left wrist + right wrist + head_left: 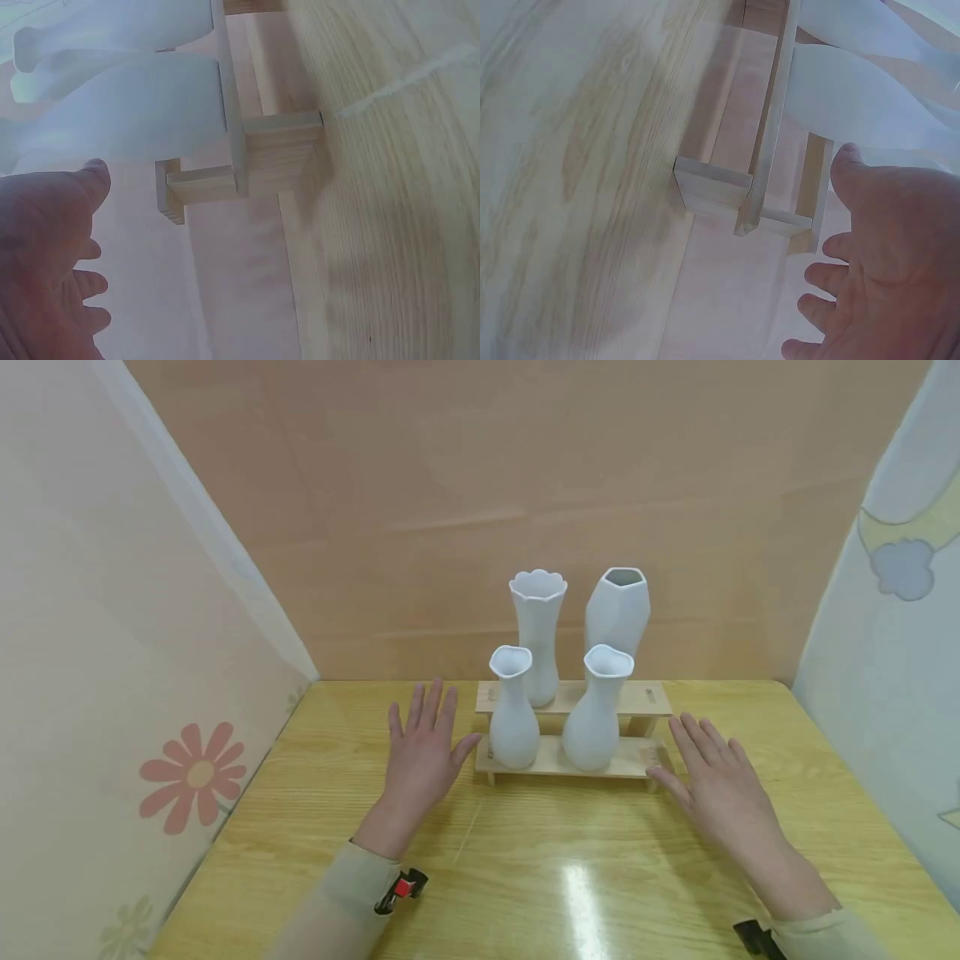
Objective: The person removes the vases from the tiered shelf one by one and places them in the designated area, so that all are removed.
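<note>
A two-step wooden stand bears white vases. On its lower step are a front left vase and a front right vase, both round-bellied with narrow necks. Behind them, on the upper step, rise a scalloped-rim vase and a faceted vase, whose base is hidden. My left hand is beside the stand's left end, fingers straight and spread, holding nothing. Off the right end, my right hand also has straight fingers and holds nothing. Its thumb overlaps the stand's corner in the head view; whether they touch I cannot tell.
The stand sits on a wood-grain table near its back edge. A brown wall covering rises behind. Pale panels, the left panel with a printed flower and the right panel, border the table's sides.
</note>
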{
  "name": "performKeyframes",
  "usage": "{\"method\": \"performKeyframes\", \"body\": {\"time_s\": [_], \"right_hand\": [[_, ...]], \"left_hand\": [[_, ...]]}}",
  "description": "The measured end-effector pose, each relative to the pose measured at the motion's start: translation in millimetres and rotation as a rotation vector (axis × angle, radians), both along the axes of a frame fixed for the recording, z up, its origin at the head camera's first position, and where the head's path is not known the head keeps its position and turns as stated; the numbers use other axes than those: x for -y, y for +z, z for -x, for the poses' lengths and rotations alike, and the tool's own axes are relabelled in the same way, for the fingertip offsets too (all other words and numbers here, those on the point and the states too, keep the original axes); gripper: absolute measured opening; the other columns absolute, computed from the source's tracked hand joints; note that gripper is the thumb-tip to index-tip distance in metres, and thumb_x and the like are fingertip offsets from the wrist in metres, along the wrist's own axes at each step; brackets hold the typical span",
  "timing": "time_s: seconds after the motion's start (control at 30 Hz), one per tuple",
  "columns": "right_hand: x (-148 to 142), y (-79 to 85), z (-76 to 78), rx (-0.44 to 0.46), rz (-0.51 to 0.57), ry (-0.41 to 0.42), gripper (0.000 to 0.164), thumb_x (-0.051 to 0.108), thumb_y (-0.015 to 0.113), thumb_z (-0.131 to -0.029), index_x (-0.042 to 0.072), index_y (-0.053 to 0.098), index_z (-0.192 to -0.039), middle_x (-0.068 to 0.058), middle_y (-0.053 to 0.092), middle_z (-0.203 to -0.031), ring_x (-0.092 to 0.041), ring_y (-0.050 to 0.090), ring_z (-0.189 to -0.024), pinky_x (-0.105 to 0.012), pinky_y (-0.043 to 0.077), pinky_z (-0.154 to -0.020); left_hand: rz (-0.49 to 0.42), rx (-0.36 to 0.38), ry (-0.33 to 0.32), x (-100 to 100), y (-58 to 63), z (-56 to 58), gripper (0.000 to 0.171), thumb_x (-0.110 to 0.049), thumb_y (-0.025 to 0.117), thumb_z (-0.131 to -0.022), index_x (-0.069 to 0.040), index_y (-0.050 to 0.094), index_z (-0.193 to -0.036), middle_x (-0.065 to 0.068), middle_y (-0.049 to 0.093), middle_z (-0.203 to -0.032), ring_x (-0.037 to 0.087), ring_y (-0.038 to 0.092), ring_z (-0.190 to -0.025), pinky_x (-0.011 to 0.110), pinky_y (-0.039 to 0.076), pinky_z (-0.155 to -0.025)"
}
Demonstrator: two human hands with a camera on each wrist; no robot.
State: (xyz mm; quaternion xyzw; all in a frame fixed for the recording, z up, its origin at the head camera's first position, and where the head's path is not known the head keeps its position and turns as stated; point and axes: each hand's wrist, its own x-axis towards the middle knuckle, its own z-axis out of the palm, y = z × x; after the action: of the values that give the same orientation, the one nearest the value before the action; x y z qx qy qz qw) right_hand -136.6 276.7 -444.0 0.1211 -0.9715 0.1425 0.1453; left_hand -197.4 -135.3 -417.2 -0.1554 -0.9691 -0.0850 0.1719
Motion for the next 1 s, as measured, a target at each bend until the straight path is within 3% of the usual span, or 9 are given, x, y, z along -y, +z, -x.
{"method": "performKeyframes", "body": {"time_s": [0.33,0.67,0.83,1.0], "right_hand": [[4.2,-4.7,2.8,-0.017,0.100,0.015,0.085,0.046,0.062,-0.113,-0.001,0.024,-0.173,-0.032,0.028,-0.174,-0.053,0.022,-0.162,-0.062,0.001,-0.134],[5.3,-8.3,1.7,-0.012,0.126,0.008,0.082,0.045,0.060,-0.114,0.000,0.026,-0.173,-0.036,0.033,-0.170,-0.055,0.028,-0.159,-0.058,0.002,-0.135],[6.0,-7.4,0.4,-0.005,0.156,-0.004,0.081,0.045,0.061,-0.114,0.001,0.028,-0.173,-0.037,0.036,-0.168,-0.058,0.031,-0.156,-0.059,0.009,-0.134],[7.5,-5.8,-0.6,0.043,0.200,-0.030,0.081,0.047,0.062,-0.113,0.004,0.028,-0.174,-0.034,0.035,-0.170,-0.059,0.033,-0.154,-0.076,0.026,-0.123]], "left_hand": [[-0.150,0.002,0.014,-7.7,9.2,0.3,0.084,-0.055,0.060,-0.111,-0.007,0.032,-0.173,0.018,0.021,-0.181,0.042,0.011,-0.168,0.076,0.008,-0.129],[-0.182,0.007,0.009,-15.5,12.4,-0.3,0.084,-0.055,0.058,-0.112,-0.008,0.028,-0.175,0.017,0.021,-0.181,0.039,0.008,-0.169,0.075,0.006,-0.129],[-0.215,-0.007,-0.006,-17.5,14.4,-0.9,0.083,-0.053,0.059,-0.112,-0.006,0.029,-0.174,0.019,0.022,-0.180,0.042,0.012,-0.168,0.076,0.010,-0.129],[-0.295,0.015,-0.035,-20.3,18.2,-1.4,0.083,-0.052,0.060,-0.112,-0.008,0.027,-0.175,0.018,0.023,-0.181,0.041,0.013,-0.168,0.072,0.010,-0.130]]}}
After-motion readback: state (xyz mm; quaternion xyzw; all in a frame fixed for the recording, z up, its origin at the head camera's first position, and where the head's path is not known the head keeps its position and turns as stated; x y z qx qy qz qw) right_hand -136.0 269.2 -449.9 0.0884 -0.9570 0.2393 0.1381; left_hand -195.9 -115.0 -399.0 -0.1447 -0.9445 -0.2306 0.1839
